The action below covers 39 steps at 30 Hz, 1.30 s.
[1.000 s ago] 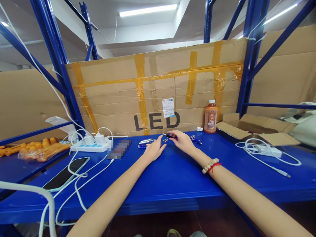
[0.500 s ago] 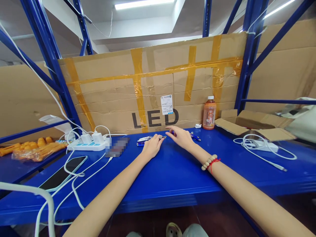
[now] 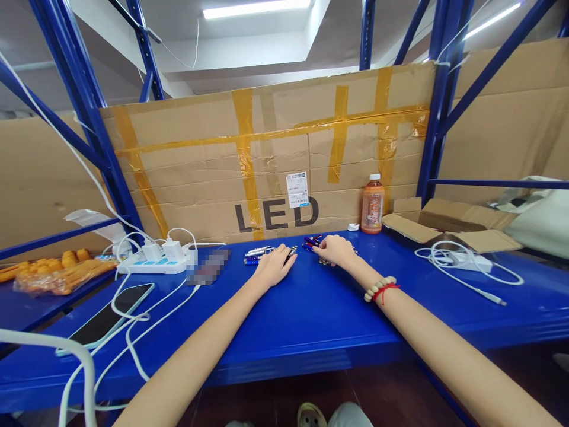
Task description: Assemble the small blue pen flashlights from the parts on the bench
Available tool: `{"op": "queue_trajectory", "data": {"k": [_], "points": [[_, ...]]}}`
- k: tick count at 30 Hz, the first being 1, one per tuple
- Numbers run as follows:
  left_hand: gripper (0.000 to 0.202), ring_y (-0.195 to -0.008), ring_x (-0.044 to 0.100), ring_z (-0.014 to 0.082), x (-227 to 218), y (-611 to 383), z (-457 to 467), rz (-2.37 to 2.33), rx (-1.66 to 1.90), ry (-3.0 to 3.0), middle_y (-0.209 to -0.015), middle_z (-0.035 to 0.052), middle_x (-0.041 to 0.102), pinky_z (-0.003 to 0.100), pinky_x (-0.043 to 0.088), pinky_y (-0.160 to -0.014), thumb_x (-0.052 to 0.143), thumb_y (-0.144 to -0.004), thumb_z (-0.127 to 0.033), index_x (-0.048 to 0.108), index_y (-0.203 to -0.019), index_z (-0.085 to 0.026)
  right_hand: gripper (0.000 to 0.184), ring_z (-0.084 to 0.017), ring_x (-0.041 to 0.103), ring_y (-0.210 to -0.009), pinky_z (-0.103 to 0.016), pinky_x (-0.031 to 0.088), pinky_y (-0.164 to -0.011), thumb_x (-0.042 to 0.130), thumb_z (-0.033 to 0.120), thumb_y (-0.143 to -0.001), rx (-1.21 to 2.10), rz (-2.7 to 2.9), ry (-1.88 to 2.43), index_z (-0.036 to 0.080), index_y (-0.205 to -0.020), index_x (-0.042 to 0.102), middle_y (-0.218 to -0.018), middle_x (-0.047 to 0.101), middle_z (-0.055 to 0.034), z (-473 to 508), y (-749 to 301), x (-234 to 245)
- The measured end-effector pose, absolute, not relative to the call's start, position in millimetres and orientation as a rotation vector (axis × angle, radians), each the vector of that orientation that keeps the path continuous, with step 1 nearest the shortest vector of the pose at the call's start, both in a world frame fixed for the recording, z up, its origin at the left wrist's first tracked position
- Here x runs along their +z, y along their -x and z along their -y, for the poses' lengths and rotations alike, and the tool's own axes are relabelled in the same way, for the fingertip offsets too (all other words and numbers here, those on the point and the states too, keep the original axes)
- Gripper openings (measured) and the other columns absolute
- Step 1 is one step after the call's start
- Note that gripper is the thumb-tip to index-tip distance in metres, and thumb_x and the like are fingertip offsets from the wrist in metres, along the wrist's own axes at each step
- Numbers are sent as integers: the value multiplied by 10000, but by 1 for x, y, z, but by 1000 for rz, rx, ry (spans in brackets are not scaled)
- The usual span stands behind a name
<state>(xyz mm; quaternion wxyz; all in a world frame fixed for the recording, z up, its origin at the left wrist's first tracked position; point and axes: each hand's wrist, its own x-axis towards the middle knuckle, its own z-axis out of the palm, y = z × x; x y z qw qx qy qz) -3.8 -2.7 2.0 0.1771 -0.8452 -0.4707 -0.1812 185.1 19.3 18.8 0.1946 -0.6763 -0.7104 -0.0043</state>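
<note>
My left hand (image 3: 274, 266) lies on the blue tabletop over a small group of silver and blue pens (image 3: 254, 256), fingers stretched forward and thumb apart. Metallic pen ends (image 3: 293, 251) show past its fingertips; the middles of these pens are hidden under the hand. To the right, my right hand (image 3: 338, 249) has its fingers bent down and pinched at a second group of blue pens (image 3: 312, 241). One blue pen sticks out to the left of the pinching fingers. Several metallic ends show below that hand, and exactly how many pens it grips is hidden.
An orange drink bottle (image 3: 372, 204) stands at the back near an open cardboard box (image 3: 448, 222). A white charger cable (image 3: 471, 263) lies coiled at right. On the left are a power strip (image 3: 155, 261), a phone (image 3: 111, 314) and loose cables. A taped cardboard sheet (image 3: 200, 190) backs the table.
My right hand has turned down and closed at the right-hand pens, with its fingers no longer reaching toward my left hand. My left hand's fingers have spread a little.
</note>
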Motion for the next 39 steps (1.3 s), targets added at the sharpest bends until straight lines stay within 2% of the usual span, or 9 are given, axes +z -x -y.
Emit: {"op": "queue_trajectory", "data": {"k": [5, 10, 13, 16, 20, 23, 32, 36, 39], "points": [[332, -814, 538, 146, 1, 4, 2, 1324, -516, 2384, -911, 24, 511, 222, 401, -596, 208, -899, -377, 481, -866, -192, 330, -149, 590, -549, -234, 410, -573, 449, 410, -750, 28, 2033, 1855, 180, -634, 656, -504, 614, -46, -19, -182, 16], [327, -799, 537, 152, 1, 4, 1, 1325, -523, 2401, -900, 28, 505, 228, 397, -583, 215, -896, -378, 481, -871, -189, 298, -169, 605, -708, -228, 400, -587, 411, 336, -779, -99, 1935, 1834, 195, -732, 669, -716, 665, -62, -18, -184, 19], [329, -790, 539, 155, 1, 4, 1, 1319, -527, 2407, -890, 27, 505, 229, 391, -563, 213, -897, -376, 480, -862, -187, 364, -194, 599, -797, -243, 404, -614, 351, 374, -812, -242, 1772, 1894, 197, -766, 666, -817, 661, -77, -17, -190, 25], [337, -765, 542, 153, 1, 5, 1, 1309, -524, 2395, -873, 24, 508, 231, 373, -527, 206, -896, -382, 476, -845, -187, 431, -227, 599, -817, -280, 419, -642, 313, 402, -826, -322, 1673, 2006, 152, -788, 662, -826, 651, -121, -18, -197, 27], [336, -752, 543, 149, 0, 5, 1, 1300, -533, 2385, -869, 24, 511, 230, 349, -495, 202, -897, -379, 471, -836, -188, 413, -265, 596, -848, -324, 435, -677, 372, 390, -808, -273, 1685, 2156, 87, -874, 645, -872, 634, -177, -23, -203, 21], [337, -754, 543, 147, -1, 6, 0, 1303, -539, 2392, -872, 25, 511, 228, 343, -489, 202, -897, -382, 472, -838, -188, 393, -266, 588, -881, -323, 441, -696, 406, 387, -795, -169, 1721, 2166, 85, -898, 637, -873, 633, -181, -26, -200, 16], [336, -770, 543, 152, 0, 5, 1, 1288, -554, 2396, -875, 24, 515, 233, 354, -511, 205, -898, -380, 473, -841, -185, 291, -195, 611, -781, -251, 444, -655, 529, 452, -696, 24, 1811, 1933, 200, -731, 670, -785, 664, -78, -24, -192, 15], [338, -770, 541, 148, 0, 5, 1, 1298, -539, 2390, -871, 25, 517, 227, 351, -507, 205, -898, -380, 473, -834, -184, 345, -187, 615, -712, -243, 453, -608, 623, 526, -567, 42, 1824, 1945, 196, -659, 661, -719, 666, -68, -22, -194, 17], [338, -766, 541, 144, 0, 5, 1, 1308, -528, 2391, -876, 26, 517, 221, 348, -504, 204, -898, -383, 472, -842, -185, 341, -156, 612, -599, -219, 457, -553, 646, 512, -550, 179, 1879, 1943, 173, -590, 648, -628, 658, -62, -23, -195, 17]]}}
